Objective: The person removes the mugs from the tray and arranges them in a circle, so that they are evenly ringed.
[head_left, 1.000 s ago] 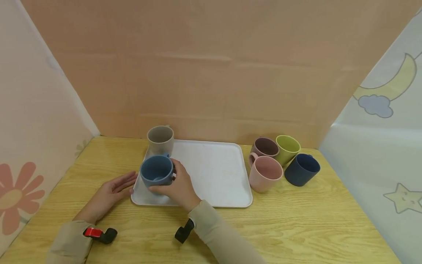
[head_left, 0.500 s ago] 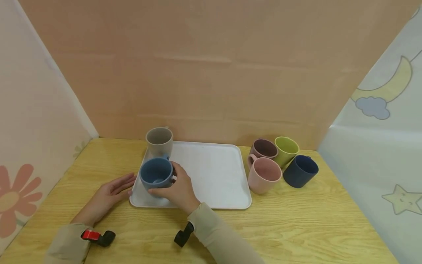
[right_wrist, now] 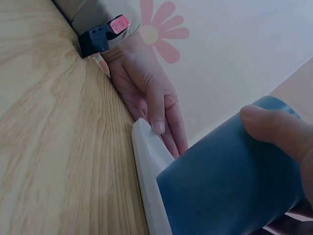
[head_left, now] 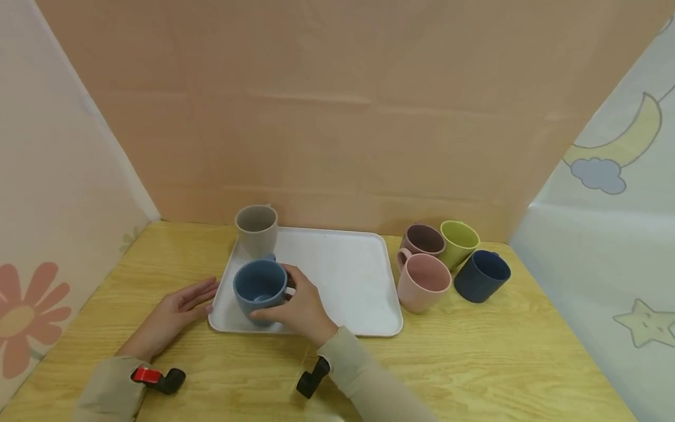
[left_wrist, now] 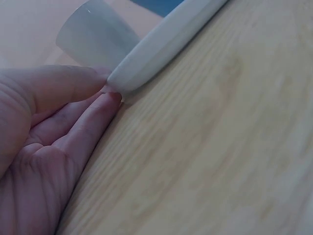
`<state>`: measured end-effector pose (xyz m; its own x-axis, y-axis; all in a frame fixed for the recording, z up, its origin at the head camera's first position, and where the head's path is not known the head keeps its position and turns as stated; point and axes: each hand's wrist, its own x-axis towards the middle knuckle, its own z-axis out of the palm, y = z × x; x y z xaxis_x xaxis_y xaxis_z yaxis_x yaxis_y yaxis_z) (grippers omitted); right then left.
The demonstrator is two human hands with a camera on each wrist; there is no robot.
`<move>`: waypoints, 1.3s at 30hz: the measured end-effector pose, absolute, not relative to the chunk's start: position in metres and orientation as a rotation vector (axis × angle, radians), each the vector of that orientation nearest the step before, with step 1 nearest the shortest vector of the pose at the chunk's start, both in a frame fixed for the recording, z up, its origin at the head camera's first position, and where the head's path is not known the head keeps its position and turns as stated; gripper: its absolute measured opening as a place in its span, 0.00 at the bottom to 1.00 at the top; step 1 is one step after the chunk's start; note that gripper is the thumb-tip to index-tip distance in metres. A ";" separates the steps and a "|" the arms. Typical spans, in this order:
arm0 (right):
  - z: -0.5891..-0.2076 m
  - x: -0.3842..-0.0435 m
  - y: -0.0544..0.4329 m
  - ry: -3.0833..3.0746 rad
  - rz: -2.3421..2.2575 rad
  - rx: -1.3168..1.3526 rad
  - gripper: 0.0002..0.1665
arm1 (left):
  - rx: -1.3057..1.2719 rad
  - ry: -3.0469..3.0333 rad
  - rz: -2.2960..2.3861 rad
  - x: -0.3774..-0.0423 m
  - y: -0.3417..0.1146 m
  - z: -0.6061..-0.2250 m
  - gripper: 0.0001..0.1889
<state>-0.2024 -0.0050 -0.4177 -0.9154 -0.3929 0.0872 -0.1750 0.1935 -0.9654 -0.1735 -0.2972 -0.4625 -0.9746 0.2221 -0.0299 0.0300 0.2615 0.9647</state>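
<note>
In the head view, the right hand [head_left: 302, 306] grips a blue mug [head_left: 258, 287] over the left front of a white tray [head_left: 337, 281], thumb at the near side and fingers at the right. The right wrist view has the mug [right_wrist: 225, 176] with its base at the tray's edge. Fingers behind the mug are partly hidden. The left hand [head_left: 171, 313] lies on the table with straight fingers touching the tray's left edge; in the left wrist view its thumb meets the tray rim [left_wrist: 146, 61]. A grey-beige mug [head_left: 256, 231] stands at the tray's back left corner.
Right of the tray, a pink mug [head_left: 423, 284], a mauve mug [head_left: 423, 239], a yellow-green mug [head_left: 459, 240] and a navy mug [head_left: 482, 276] cluster on the wooden table [head_left: 474, 357]. A brown backdrop [head_left: 337, 117] rises along the table's far edge.
The right hand has shifted the blue mug a little rightward and down toward the front of the tray. The left hand keeps its place at the tray's left edge.
</note>
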 end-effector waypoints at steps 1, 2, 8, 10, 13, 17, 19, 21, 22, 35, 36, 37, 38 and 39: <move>-0.417 -0.202 -0.002 2.276 -1.809 -0.552 0.52 | 0.241 2.368 1.800 -0.174 -0.297 -0.462 0.37; -0.417 -0.202 0.000 2.274 -1.808 -0.552 0.52 | 0.241 2.362 1.805 -0.174 -0.298 -0.462 0.37; -0.416 -0.202 0.017 2.289 -1.805 -0.552 0.53 | 0.248 2.349 1.818 -0.175 -0.298 -0.462 0.37; -0.416 -0.202 0.023 2.294 -1.820 -0.561 0.53 | 0.252 2.348 1.823 -0.175 -0.298 -0.462 0.37; -0.417 -0.201 0.032 2.294 -1.853 -0.576 0.51 | 0.248 2.345 1.824 -0.176 -0.298 -0.462 0.37; -0.419 -0.199 0.045 2.299 -1.878 -0.621 0.51 | 0.245 2.349 1.818 -0.176 -0.298 -0.463 0.37; -0.419 -0.198 0.052 2.322 -1.878 -0.666 0.51 | 0.249 2.346 1.827 -0.177 -0.297 -0.463 0.37; -0.420 -0.196 0.059 2.352 -1.877 -0.717 0.52 | 0.256 2.345 1.835 -0.177 -0.297 -0.463 0.37; -0.420 -0.196 0.063 2.370 -1.876 -0.745 0.52 | 0.256 2.345 1.840 -0.177 -0.298 -0.463 0.37; -0.417 -0.177 0.114 2.606 -1.848 -0.941 0.53 | 0.263 2.353 1.839 -0.177 -0.298 -0.466 0.36; -0.416 -0.176 0.119 2.622 -1.847 -0.943 0.53 | 0.260 2.353 1.841 -0.177 -0.298 -0.466 0.36; -0.416 -0.174 0.124 2.632 -1.850 -0.948 0.53 | 0.260 2.350 1.841 -0.177 -0.298 -0.466 0.36; -0.416 -0.172 0.129 2.640 -1.852 -0.954 0.54 | 0.257 2.349 1.841 -0.177 -0.298 -0.466 0.36; -0.415 -0.171 0.134 2.638 -1.854 -0.958 0.53 | 0.255 2.347 1.838 -0.177 -0.298 -0.467 0.37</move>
<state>-0.1707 0.1340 -0.4148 -0.8150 -0.3199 0.4831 -0.5630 0.2398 -0.7909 -0.1768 -0.2978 -0.4666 -0.9744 0.2243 -0.0128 0.0412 0.2347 0.9712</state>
